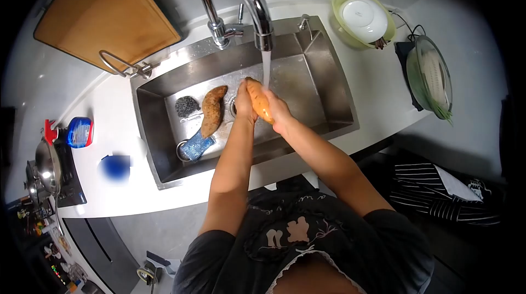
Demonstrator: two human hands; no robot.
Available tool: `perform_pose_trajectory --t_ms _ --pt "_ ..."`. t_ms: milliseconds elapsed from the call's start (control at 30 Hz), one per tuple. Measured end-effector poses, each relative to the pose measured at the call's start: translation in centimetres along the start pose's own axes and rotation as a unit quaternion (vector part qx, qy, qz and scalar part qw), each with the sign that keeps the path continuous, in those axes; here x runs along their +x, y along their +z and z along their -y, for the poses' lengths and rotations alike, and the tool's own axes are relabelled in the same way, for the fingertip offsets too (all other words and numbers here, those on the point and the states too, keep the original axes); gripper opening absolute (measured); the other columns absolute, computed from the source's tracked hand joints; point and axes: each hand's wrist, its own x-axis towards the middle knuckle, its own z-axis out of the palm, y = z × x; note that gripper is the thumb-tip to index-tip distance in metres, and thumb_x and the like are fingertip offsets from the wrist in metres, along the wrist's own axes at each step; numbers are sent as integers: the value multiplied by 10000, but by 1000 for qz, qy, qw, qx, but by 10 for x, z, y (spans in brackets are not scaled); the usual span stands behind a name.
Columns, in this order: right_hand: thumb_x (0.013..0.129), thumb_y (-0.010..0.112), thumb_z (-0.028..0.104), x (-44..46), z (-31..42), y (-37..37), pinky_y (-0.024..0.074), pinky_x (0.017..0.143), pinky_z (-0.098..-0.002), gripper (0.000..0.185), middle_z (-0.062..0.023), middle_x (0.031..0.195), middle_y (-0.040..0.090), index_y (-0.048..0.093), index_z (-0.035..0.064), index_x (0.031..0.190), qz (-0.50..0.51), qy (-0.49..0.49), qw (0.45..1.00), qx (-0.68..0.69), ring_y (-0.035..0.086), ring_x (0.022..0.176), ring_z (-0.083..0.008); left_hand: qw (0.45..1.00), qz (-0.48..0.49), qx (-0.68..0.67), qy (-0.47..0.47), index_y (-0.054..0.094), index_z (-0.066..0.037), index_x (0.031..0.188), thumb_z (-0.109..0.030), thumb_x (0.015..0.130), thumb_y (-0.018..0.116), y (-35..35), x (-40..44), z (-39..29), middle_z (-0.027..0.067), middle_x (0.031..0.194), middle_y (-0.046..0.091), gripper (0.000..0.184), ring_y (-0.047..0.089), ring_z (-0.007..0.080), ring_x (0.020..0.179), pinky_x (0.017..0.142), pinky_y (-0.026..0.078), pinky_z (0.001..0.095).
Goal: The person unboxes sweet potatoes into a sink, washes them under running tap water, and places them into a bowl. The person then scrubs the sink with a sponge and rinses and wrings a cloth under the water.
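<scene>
- Left hand [246, 103]: curled against the left side of the orange tuber [259, 99], fingers bent round it; fingertips partly hidden.
- Right hand [279, 111]: cupped against its right side, so the tuber is pressed between my two palms. Can't tell exactly how each finger sits.
- Tuber: over the sink [341, 102], tilted, top end leaning left, lower end near my right wrist. Skin wet and shiny.
- Water stream [267, 68]: running from the chrome faucet [264, 36], dropping just beside the tuber on my right-hand side. Exact landing spot is blurred.
- Brown tuber [213, 111]: in the sink, left of my left hand, not touching it; surface rough and speckled.
- Dark mesh scrubber [187, 106]: left of the brown tuber, apart from it.
- Blue cloth [197, 145]: near the brown tuber's lower end, beside a metal ring.
- Drain [234, 107]: partly covered by my left hand.
</scene>
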Motion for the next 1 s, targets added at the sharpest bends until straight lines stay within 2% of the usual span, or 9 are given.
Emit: perform_pose_trajectory --t_ms 233,400,500,567,633,700,767,900,1000 --pt "872 465 356 43 10 16 476 791 -365 393 -120 1036 561 497 26 1083 58 68 964 250 554 941 -248 857 12 479 192 114 65 1343 -375 888 433 19 -71 3 273 1289 356 709 398 339 1181 977 310 335" --pt "787 604 376 19 27 1 419 846 -444 505 -111 1064 554 471 34 1134 72 144 978 130 545 974 -251 718 76 646 247 293 -77 1336 -297 863 474 -17 -94 -15 205 1205 472 552 424 351 1142 944 339 343" --pt "755 644 368 0 41 1 420 841 -437 563 -108 1079 550 447 38 1166 52 153 987 12 537 997 -266 739 102 637 193 467 -96 1226 -315 838 513 -41 -94 -38 171 1131 533 448 482 336 1067 916 361 382" --pt "724 677 350 -9 39 0 420 844 -414 608 -127 1096 544 430 44 1188 10 35 999 -27 532 1011 -272 713 58 667 207 555 -79 1117 -309 808 553 -59 -95 -55 179 1107 544 385 513 325 1022 884 387 393" --pt "718 677 339 -20 40 -13 417 848 -394 632 -138 1112 534 414 37 1207 -51 -130 973 -184 531 1005 -262 565 31 740 365 547 -73 1122 -299 791 565 -98 -81 -65 185 1095 548 402 521 328 996 860 406 378" --pt "737 646 338 -31 41 -36 409 853 -379 632 -143 1128 521 399 19 1225 -125 -302 830 -453 535 979 -235 594 2 779 202 554 -62 1102 -295 783 549 -124 -72 -79 186 1059 567 395 527 338 982 852 412 383" --pt "757 588 373 -31 33 -52 415 849 -353 616 -166 1182 494 405 11 1221 -61 -246 787 -562 512 1052 -259 623 19 766 157 575 -44 1059 -291 775 530 -134 -69 -88 191 1026 580 378 538 349 965 844 416 400" --pt "780 441 377 -20 7 -66 444 805 -378 470 -207 1042 574 578 -7 1014 -58 -74 772 -629 559 970 -324 540 -7 834 111 585 -26 1031 -267 748 538 -168 -43 -89 203 983 599 375 568 357 922 813 437 414" --pt "652 560 482 -41 7 -78 472 765 -356 602 -159 945 621 570 31 1052 -95 -136 791 -590 597 899 -291 602 -47 791 102 572 6 1051 -294 721 591 -154 -38 -89 218 968 605 446 586 331 919 799 451 374"
